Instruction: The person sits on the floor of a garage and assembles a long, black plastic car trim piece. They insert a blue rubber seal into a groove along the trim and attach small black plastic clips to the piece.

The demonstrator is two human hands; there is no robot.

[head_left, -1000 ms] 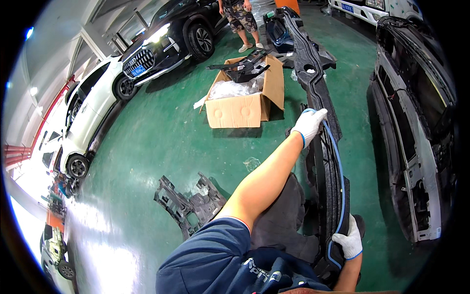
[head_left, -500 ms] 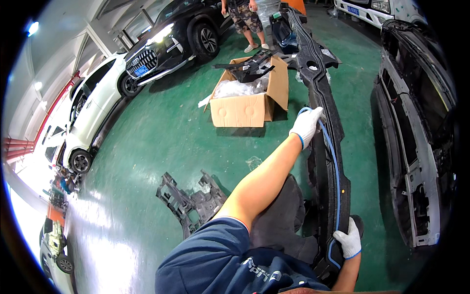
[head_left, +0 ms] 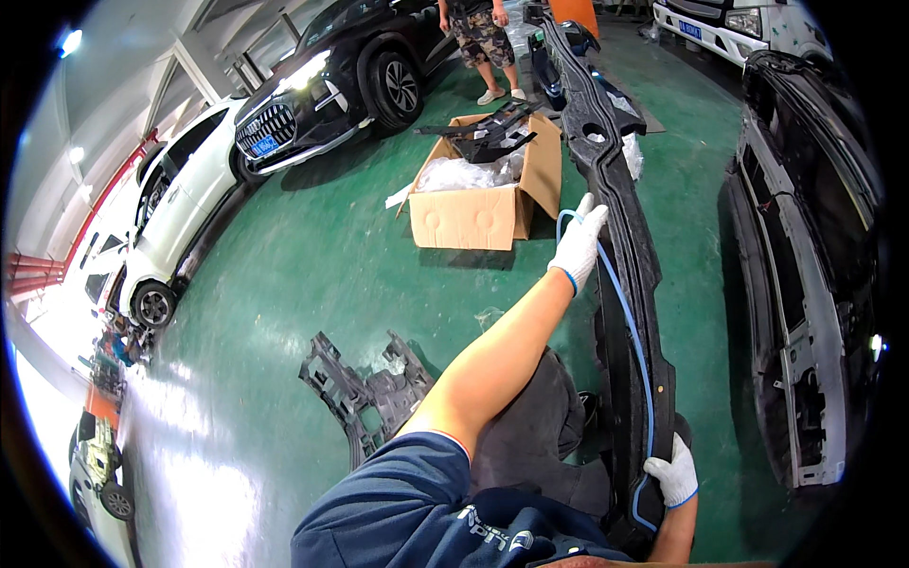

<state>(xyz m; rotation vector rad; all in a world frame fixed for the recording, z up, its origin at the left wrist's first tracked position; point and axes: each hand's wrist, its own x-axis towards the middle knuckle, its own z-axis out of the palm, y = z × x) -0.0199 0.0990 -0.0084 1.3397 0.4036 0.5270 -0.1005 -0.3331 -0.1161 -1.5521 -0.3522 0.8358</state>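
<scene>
1. The green floor [head_left: 360,275] is glossy, with white glare [head_left: 204,464] toward its left edge.
2. Above that edge, a lamp [head_left: 71,42] glows by the pale ceiling [head_left: 114,80].
3. Red bars [head_left: 36,275] run there too.
4. Parked near the floor's far edge: a black car [head_left: 327,99], headlight [head_left: 303,72] lit, and a white truck [head_left: 715,24].

Right passage: green floor strip [head_left: 699,275] between long black part [head_left: 640,284] and upright vehicle panel [head_left: 772,284]
Left obstacles: cardboard box [head_left: 461,220] ahead, black bracket [head_left: 362,393] nearer

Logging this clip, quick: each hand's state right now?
Left hand: closed, holding the blue tube.
Right hand: closed on the long black part's edge; fingers partly hidden.
</scene>
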